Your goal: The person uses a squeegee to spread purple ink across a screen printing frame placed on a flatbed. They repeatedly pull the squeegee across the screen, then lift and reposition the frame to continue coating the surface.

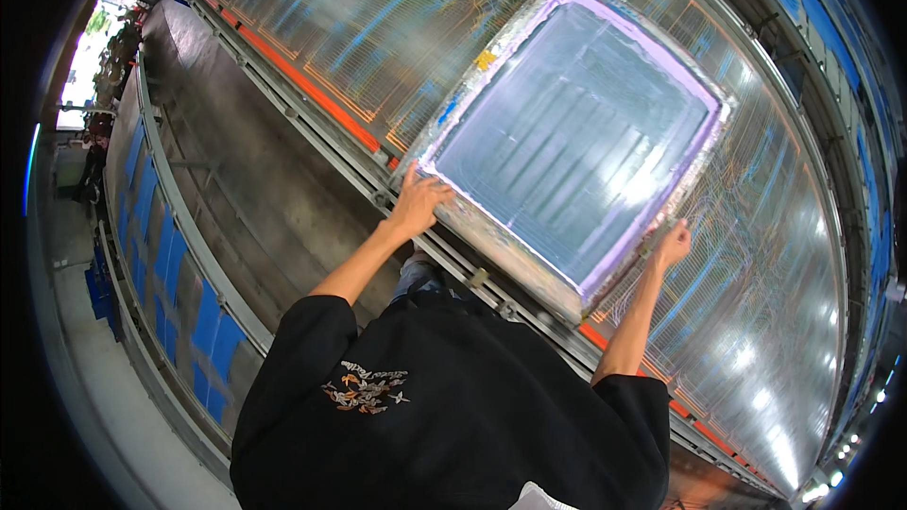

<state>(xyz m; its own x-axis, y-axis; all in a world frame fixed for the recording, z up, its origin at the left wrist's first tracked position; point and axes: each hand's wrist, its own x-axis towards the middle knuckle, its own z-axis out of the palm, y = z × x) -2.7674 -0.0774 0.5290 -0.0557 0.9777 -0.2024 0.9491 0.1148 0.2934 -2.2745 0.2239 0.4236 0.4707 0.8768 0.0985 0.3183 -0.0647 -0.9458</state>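
Observation:
A screen printing frame (565,156) with a grey-blue mesh, a lilac inner border and a paint-stained rim lies over the long printing table. Yellow and blue marks show on its left rim. My left hand (419,202) is at the frame's near left corner, its fingers bent over the rim. My right hand (674,244) is just beside the frame's right edge, with the fingers curled closed. What the right fingers hold, if anything, is hidden from view.
The table (756,255) carries fine orange and blue line marks. An orange-red strip (312,81) and a metal rail (283,111) follow its near edge. Behind me on the left stands another table with blue patches (172,260); a grey floor aisle (246,146) lies between.

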